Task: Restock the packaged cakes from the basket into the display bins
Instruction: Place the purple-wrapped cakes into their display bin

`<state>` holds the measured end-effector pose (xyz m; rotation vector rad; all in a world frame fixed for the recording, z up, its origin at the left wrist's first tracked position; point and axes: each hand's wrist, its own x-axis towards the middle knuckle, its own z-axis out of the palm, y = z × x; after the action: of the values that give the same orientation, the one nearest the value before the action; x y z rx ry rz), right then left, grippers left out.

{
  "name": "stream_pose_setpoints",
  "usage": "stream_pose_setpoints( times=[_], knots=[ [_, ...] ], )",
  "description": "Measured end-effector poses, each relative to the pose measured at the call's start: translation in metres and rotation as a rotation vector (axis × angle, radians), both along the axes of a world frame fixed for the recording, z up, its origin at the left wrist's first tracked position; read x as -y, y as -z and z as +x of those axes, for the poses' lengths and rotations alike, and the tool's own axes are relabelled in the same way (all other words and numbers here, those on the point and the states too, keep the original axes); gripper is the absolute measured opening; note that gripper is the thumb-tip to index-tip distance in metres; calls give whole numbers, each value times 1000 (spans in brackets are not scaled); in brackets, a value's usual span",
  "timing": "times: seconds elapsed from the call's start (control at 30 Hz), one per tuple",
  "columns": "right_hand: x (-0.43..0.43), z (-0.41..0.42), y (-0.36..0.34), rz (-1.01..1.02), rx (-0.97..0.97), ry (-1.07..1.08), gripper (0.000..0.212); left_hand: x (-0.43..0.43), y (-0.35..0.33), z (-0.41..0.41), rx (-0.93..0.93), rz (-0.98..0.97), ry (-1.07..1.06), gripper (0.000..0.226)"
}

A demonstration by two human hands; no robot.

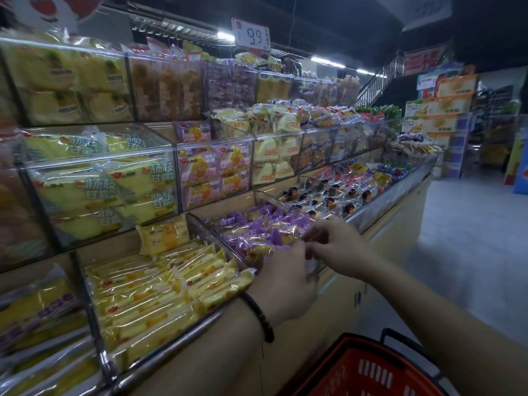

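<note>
Pinching a purple-wrapped cake point(281, 238) at the front of the bin point(228, 248), the left hand point(285, 278) and right hand point(334, 244) held only film — light, soft, slippery, I judged, best gripped by its sealed ends.

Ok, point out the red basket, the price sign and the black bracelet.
red basket point(343, 378), head view, slotted side wall
price sign point(251, 35), head view, printed digits
black bracelet point(258, 315), head view, middle of the beaded band
</note>
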<state>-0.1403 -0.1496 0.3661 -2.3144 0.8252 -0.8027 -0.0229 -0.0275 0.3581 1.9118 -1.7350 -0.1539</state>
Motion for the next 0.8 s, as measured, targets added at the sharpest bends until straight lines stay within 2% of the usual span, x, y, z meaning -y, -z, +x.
stream_pose_setpoints(
  times=[0.07, 0.17, 0.3, 0.5, 0.63, 0.8],
  knots=[
    [-4, -16, 11, 77, -38, -20, 5, 0, 19, -6, -124, 33, 44, 31],
    [-8, -40, 37, 159, -85, -22, 5, 2, 57, -7, -212, 146, 73, 33],
    [-12, -70, 84, 279, -98, 32, 11, 11, 113, -5, -150, 269, 49, 30],
    [-7, -111, 178, 376, -179, 164, 16, 31, 196, -24, -86, 474, 176, 14],
    [4, -134, 242, 441, -254, 238, 14, 56, 256, -31, -95, 602, 224, 24],
    [28, -147, 309, 523, -304, 350, 13, 70, 333, -32, -127, 572, 98, 22]
  ],
)
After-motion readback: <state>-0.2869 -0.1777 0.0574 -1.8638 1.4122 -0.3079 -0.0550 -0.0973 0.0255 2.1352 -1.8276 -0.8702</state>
